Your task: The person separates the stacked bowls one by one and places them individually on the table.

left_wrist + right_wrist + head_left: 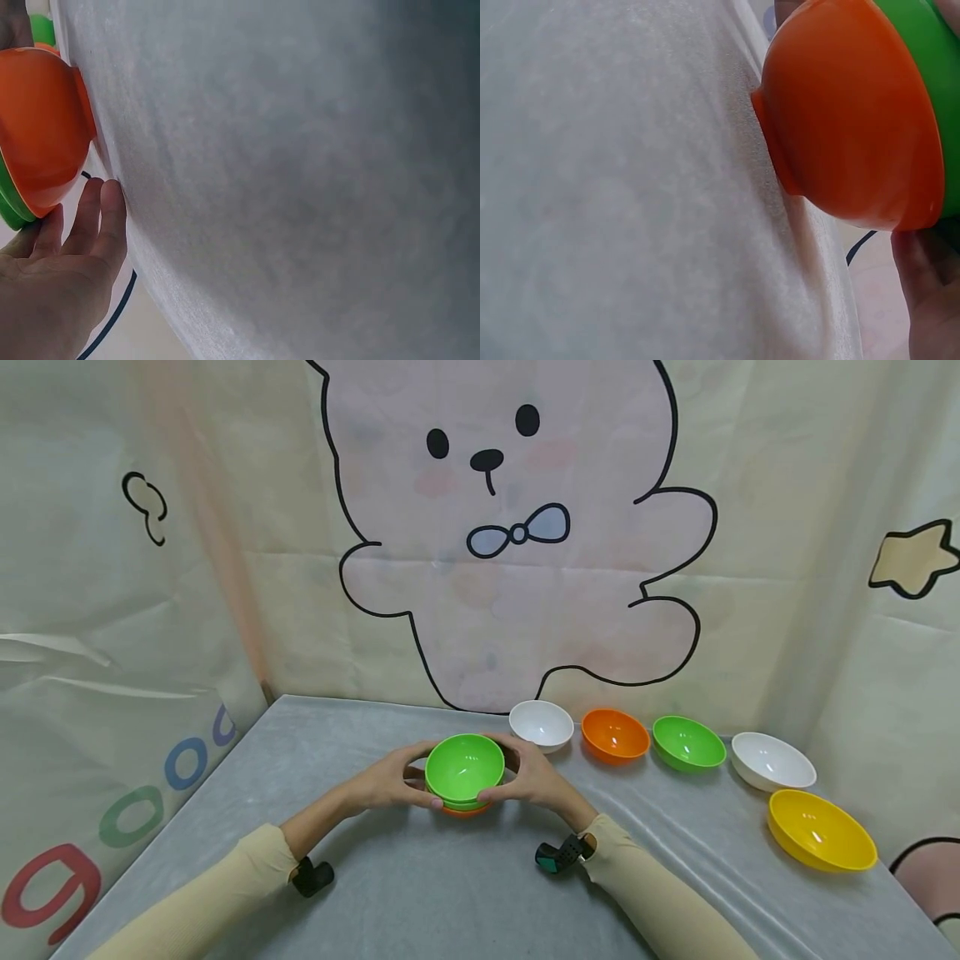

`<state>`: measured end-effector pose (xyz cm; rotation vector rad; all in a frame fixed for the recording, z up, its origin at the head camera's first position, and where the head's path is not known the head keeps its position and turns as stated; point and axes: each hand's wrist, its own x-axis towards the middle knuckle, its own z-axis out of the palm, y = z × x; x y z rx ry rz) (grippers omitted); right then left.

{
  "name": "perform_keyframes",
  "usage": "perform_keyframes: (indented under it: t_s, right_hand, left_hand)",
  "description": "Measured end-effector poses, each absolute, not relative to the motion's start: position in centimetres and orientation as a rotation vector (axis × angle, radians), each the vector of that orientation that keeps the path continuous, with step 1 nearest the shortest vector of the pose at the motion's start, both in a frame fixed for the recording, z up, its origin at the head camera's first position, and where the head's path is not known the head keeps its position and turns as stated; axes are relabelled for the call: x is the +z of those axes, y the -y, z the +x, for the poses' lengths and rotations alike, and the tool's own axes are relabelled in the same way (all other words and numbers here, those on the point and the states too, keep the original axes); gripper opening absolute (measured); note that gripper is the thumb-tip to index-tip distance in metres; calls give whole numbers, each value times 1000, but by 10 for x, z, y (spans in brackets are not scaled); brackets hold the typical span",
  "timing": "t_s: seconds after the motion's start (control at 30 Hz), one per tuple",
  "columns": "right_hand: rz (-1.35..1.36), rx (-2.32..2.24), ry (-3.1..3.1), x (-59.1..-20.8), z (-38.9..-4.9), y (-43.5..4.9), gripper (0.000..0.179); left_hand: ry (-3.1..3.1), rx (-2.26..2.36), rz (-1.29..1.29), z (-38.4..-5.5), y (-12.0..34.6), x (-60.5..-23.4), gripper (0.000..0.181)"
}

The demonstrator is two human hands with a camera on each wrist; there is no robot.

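Note:
At the middle of the table, both hands hold a stack of bowls from opposite sides. On top is a green bowl (465, 767), with a second green rim just below it. The orange bowl (847, 112) is the lowest, its foot right at the grey cloth. My left hand (393, 778) grips the stack's left side, thumb at the near rim and fingers round the far side. My right hand (528, 774) grips the right side the same way. In the left wrist view, fingertips (52, 221) touch the orange bowl near its rim.
Behind the right hand, a row of bowls curves along the table's back and right: a white bowl (541, 725), an orange bowl (615, 737), a green bowl (687, 743), another white bowl (772, 762) and a larger yellow bowl (821, 831). A printed curtain (750, 527) hangs behind the grey-covered table (435, 893).

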<state>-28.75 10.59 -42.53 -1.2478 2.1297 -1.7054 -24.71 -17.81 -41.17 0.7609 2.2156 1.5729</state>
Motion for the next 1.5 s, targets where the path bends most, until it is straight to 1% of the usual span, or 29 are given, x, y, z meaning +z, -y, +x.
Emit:
perform_keyframes:
  t_s: [0.5, 0.67, 0.83, 1.2, 1.5]
  right_hand:
    - [-1241, -1799, -2086, -423, -289, -107, 85]
    - [-1256, -1849, -2068, -418, -288, -108, 83]
    - [-1275, -1926, -2029, -412, -289, -111, 84]
    - [-1220, -1989, -1993, -398, -286, -119, 85]
    - [-1154, -1998, -2007, -395, -283, -130, 90]
  left_hand:
    - [-2202, 1586, 745, -247, 179, -414, 87]
    - [-2193, 1600, 766, -246, 179, -415, 90]
    - [-2195, 1608, 755, -246, 178, -416, 86]
    - [-2208, 1598, 762, -247, 177, -418, 89]
    - [-2197, 1601, 770, -248, 178, -419, 90]
